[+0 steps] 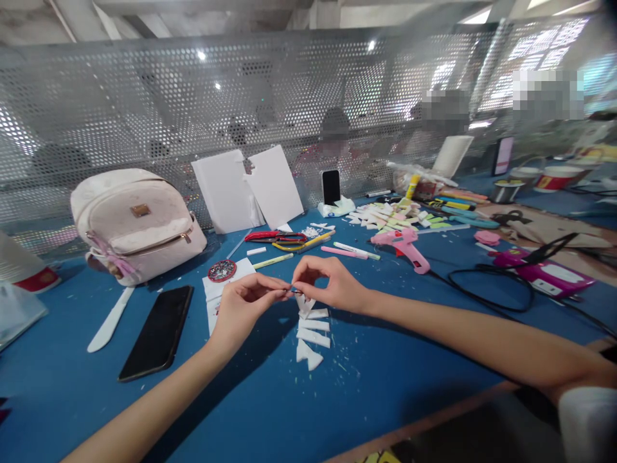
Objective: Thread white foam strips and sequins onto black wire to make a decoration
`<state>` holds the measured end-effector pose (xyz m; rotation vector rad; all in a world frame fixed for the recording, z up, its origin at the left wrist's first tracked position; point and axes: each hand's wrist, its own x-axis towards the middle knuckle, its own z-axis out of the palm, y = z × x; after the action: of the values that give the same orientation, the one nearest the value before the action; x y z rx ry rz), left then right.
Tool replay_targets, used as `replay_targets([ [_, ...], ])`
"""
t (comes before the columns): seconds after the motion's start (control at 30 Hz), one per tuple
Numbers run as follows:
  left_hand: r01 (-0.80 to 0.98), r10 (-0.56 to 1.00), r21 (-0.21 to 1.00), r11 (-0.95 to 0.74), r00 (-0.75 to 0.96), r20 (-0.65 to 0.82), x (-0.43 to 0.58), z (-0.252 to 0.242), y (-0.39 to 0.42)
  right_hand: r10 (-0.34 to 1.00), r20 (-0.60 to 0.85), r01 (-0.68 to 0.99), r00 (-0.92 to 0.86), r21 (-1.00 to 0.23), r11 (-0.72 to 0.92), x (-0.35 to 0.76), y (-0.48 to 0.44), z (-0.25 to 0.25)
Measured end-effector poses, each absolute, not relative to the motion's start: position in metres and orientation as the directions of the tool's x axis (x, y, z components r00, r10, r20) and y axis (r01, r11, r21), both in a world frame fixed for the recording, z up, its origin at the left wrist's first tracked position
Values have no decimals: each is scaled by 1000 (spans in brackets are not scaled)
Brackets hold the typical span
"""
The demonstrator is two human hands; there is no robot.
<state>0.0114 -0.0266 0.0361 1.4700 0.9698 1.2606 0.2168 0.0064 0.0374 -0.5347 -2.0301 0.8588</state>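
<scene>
My left hand (248, 299) and my right hand (332, 283) meet over the middle of the blue table, both closed in a pinch, fingertips touching. Between them is a tiny dark, thin thing, too small to name. Just below the fingertips lie several white foam pieces (314, 337) in a column: short strips with a notched, tail-like piece at the near end. The far end of the column is partly hidden by my right hand. White crumbs are scattered around. Behind my left hand, a round red-rimmed dish of small bits (222, 271) rests on white paper (212, 297).
At left are a black phone (157, 334), a white plastic knife (110, 321) and a pale backpack (137, 222). Beyond my hands lie red-handled pliers (274, 238) and pens. A pink glue gun (402, 247), its black cable (482, 305) and a foam pile (385, 214) are right.
</scene>
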Motion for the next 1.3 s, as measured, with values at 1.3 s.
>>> replay_targets([
  [1.3,-59,973,993,-106,200,116,12,38,-24,680,446,92,-582,-795,599,216,8,32],
])
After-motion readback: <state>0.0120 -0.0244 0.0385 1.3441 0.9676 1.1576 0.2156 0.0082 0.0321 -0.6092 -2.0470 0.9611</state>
